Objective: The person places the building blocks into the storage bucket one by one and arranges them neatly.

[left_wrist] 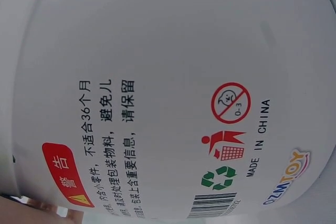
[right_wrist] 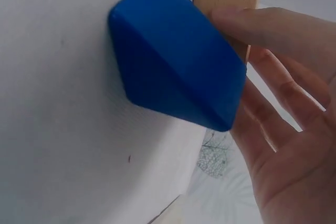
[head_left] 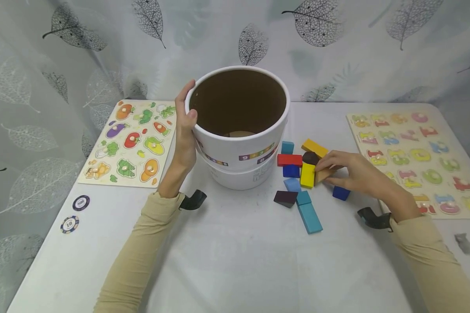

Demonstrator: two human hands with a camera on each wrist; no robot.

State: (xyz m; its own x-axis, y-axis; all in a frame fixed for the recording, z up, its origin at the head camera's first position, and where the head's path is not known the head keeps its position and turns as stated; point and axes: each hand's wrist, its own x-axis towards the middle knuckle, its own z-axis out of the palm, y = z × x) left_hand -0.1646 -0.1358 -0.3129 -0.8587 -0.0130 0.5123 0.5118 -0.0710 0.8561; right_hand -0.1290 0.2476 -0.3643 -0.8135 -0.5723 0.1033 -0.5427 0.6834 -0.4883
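Observation:
My left hand (head_left: 185, 134) grips the rim of a tall white bucket (head_left: 235, 150), thumb at the rim's edge. The bucket stands slightly tilted, with a pale wooden piece (head_left: 240, 134) visible at its bottom. Printed warnings cover its side in the left wrist view. To the right, my right hand (head_left: 352, 171) pinches a plain wooden block (head_left: 322, 175) between thumb and fingers, beside a yellow block (head_left: 307, 175). A dark blue triangular block (right_wrist: 173, 56) lies close to that hand and hides part of the wooden block in the right wrist view.
Several coloured blocks lie right of the bucket, among them a red one (head_left: 290, 160), an orange one (head_left: 315, 148) and a long teal one (head_left: 310, 218). A vegetable puzzle board (head_left: 115, 178) lies left, a number puzzle board (head_left: 409, 161) right. Two poker chips (head_left: 81, 202) sit near the left edge.

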